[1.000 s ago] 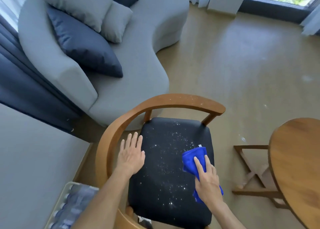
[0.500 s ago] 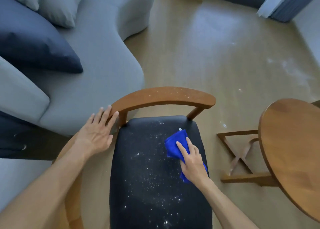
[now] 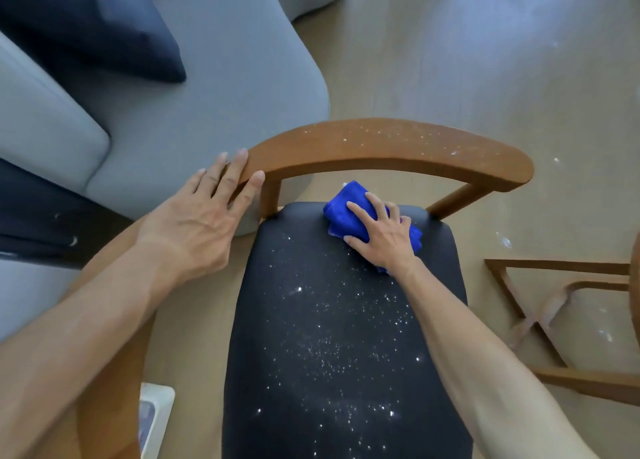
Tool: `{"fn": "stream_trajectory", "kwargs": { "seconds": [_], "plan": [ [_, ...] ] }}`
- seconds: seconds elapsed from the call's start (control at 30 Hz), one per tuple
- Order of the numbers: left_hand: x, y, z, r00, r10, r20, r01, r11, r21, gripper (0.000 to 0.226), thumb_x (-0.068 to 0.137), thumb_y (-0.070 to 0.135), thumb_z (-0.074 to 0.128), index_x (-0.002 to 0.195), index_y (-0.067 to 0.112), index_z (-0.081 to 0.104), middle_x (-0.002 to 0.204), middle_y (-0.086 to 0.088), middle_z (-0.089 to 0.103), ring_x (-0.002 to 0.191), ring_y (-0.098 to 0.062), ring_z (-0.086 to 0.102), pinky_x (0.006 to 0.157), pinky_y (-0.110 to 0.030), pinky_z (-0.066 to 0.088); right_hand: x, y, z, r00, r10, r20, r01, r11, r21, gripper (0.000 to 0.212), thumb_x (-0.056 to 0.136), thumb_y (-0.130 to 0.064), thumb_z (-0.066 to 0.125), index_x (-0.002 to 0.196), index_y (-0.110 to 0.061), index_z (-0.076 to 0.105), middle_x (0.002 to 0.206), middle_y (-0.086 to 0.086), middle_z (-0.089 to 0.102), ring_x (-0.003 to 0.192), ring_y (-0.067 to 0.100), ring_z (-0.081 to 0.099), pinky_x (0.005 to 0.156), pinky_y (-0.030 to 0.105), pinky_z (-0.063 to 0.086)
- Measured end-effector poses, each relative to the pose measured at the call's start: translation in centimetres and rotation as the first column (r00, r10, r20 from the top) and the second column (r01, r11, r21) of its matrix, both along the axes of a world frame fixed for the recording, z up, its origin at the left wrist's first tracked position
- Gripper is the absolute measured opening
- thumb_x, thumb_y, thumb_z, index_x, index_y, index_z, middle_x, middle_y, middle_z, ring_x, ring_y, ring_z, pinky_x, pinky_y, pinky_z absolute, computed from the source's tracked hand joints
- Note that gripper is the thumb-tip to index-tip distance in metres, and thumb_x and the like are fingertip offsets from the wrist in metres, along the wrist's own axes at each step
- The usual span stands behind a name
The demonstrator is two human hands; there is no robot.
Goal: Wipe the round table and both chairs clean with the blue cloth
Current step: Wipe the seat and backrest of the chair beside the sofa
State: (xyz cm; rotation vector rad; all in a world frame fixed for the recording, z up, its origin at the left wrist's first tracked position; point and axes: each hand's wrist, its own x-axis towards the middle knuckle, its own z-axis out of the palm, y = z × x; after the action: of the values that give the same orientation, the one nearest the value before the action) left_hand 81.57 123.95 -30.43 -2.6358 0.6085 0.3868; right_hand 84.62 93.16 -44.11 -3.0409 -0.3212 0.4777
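Observation:
A wooden chair with a curved backrest (image 3: 388, 150) and a black seat (image 3: 332, 337) stands right below me. White crumbs speckle the seat and the backrest top. The folded blue cloth (image 3: 346, 212) lies at the seat's far edge, and my right hand (image 3: 381, 236) presses flat on it with spread fingers. My left hand (image 3: 201, 216) rests with straight fingers on the left end of the backrest. Only a sliver of the round table's edge (image 3: 636, 271) shows at the right border, above its wooden base (image 3: 554, 320).
A grey sofa (image 3: 214, 87) with a dark blue cushion (image 3: 97, 28) stands close behind and left of the chair. A white tray (image 3: 156, 413) lies on the floor at lower left. White specks dot the wooden floor (image 3: 485, 60) to the right.
My right hand has pushed the cloth farther up the seat to its far edge. My left hand has settled onto the backrest's left end. The view has drawn closer to the chair.

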Motion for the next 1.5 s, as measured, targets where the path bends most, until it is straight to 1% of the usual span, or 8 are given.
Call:
{"fn": "stream_trajectory", "kwargs": {
  "seconds": [0.37,0.63,0.83,0.9,0.93,1.2,1.33,1.5],
  "plan": [
    [0.0,-0.7,1.5,1.0,0.007,-0.028,-0.005,0.999,0.038,0.074,0.093,0.025,0.015,0.131,0.006,-0.046,0.146,-0.026,-0.04,0.145,-0.039,-0.017,0.121,-0.044,0.003,-6.3,0.4,1.0,0.978,0.001,0.208,-0.036,0.986,0.162,0.05,0.066,-0.008,0.071,0.115,-0.017,0.067,0.13,0.017,0.056,0.094,0.042,0.056,0.064,0.043,0.049],
    [-0.2,-1.1,2.4,0.999,0.009,-0.044,-0.006,0.998,0.059,0.074,0.095,0.026,0.018,0.132,0.007,-0.044,0.148,-0.025,-0.037,0.146,-0.038,-0.017,0.121,-0.043,0.002,-24.3,2.3,0.4,0.943,0.267,0.2,-0.315,0.908,0.275,0.053,0.063,-0.005,0.049,0.108,-0.024,0.068,0.127,0.011,0.06,0.09,0.036,0.059,0.065,0.035,0.043],
    [-0.1,-1.0,2.1,0.999,-0.007,-0.041,0.01,0.997,0.074,0.075,0.095,0.027,0.017,0.132,0.006,-0.044,0.147,-0.025,-0.039,0.145,-0.038,-0.019,0.121,-0.043,0.001,-28.6,-1.4,0.3,0.619,0.784,-0.043,-0.746,0.604,0.28,0.028,0.086,-0.033,0.036,0.077,-0.035,0.062,0.09,-0.009,0.062,0.087,0.003,0.058,0.071,0.038,0.05],
    [-0.1,-0.8,1.8,1.0,-0.013,-0.025,0.015,0.997,0.072,0.075,0.095,0.028,0.017,0.131,0.005,-0.045,0.145,-0.025,-0.04,0.145,-0.038,-0.018,0.121,-0.043,0.001,-26.5,-3.0,0.0,0.331,0.943,0.024,-0.93,0.322,0.178,0.026,0.093,-0.023,0.039,0.108,-0.039,0.052,0.128,-0.008,0.048,0.104,0.02,0.052,0.076,0.034,0.045],
    [-0.1,-0.7,1.5,1.0,-0.023,-0.016,0.024,0.997,0.071,0.075,0.094,0.028,0.016,0.131,0.005,-0.046,0.144,-0.025,-0.042,0.145,-0.038,-0.018,0.12,-0.043,0.0,-25.3,-3.9,-0.1,0.313,0.947,0.07,-0.944,0.302,0.135,0.032,0.095,-0.018,0.039,0.119,-0.038,0.047,0.138,-0.006,0.04,0.108,0.026,0.049,0.078,0.032,0.043],
    [0.1,0.5,0.2,0.994,-0.078,0.083,0.08,0.996,-0.025,0.075,0.09,0.028,0.017,0.138,0.008,-0.037,0.145,-0.021,-0.04,0.147,-0.038,-0.01,0.117,-0.044,0.0,-13.0,-9.5,0.4,0.851,0.477,0.22,-0.499,0.865,0.058,0.062,0.068,0.006,0.051,0.117,-0.03,0.066,0.137,0.006,0.055,0.104,0.036,0.059,0.066,0.037,0.045],
    [0.2,0.7,0.2,0.99,-0.096,0.099,0.104,0.992,-0.076,0.077,0.085,0.03,0.014,0.142,0.011,-0.034,0.147,-0.017,-0.038,0.145,-0.037,-0.008,0.118,-0.047,0.008,-12.6,-9.0,0.4,0.925,0.256,0.282,-0.284,0.957,0.064,0.056,0.073,0.002,0.045,0.116,-0.024,0.067,0.136,0.01,0.054,0.101,0.039,0.058,0.067,0.041,0.047],
    [0.4,0.8,0.2,0.992,-0.098,0.082,0.104,0.992,-0.075,0.076,0.084,0.03,0.011,0.142,0.01,-0.034,0.146,-0.019,-0.038,0.145,-0.04,-0.006,0.119,-0.051,0.012,-6.3,-9.9,0.9,0.894,-0.414,0.171,0.396,0.909,0.134,0.06,0.085,-0.002,0.048,0.14,-0.025,0.045,0.152,0.006,0.03,0.114,0.039,0.043,0.091,0.045,0.042]
  ]
}}
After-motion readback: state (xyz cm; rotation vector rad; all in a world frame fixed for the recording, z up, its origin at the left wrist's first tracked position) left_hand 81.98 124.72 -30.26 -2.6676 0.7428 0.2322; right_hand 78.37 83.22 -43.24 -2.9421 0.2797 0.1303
